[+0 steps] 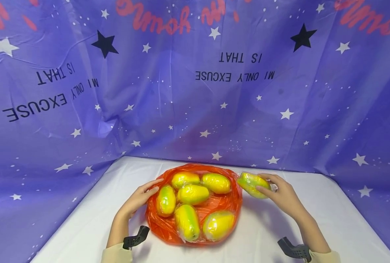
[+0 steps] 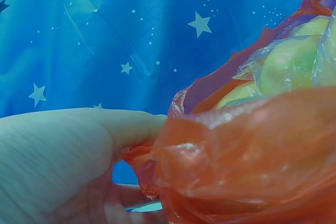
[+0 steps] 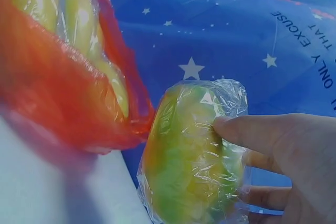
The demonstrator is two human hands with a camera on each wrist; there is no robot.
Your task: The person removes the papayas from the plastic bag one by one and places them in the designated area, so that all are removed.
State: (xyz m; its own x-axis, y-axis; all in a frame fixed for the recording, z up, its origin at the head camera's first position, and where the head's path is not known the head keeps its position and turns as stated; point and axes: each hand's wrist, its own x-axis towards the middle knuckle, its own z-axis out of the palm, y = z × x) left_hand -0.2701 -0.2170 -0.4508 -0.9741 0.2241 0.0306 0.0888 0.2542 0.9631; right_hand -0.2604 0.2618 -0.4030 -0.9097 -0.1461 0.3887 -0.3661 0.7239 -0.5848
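Note:
A red plastic bag (image 1: 214, 203) lies spread on the table, its rim rolled low around several yellow-green mangoes (image 1: 193, 194), each wrapped in clear film. At the bag's left side my left hand (image 1: 138, 200) pinches the rim; in the left wrist view the red plastic (image 2: 231, 156) passes between thumb and fingers, and some fingertips are hidden. Just beyond the bag's right rim, my right hand (image 1: 284, 195) grips one wrapped mango (image 1: 252, 184) between thumb and fingers. The right wrist view shows this mango (image 3: 184, 156) close up, with loose film at its upper end.
The table has a white cover (image 1: 263, 226). A purple-blue cloth (image 1: 181, 109) printed with stars and lettering hangs behind it and along both sides. Black wrist mounts (image 1: 136, 237) sit on both forearms, close above the table.

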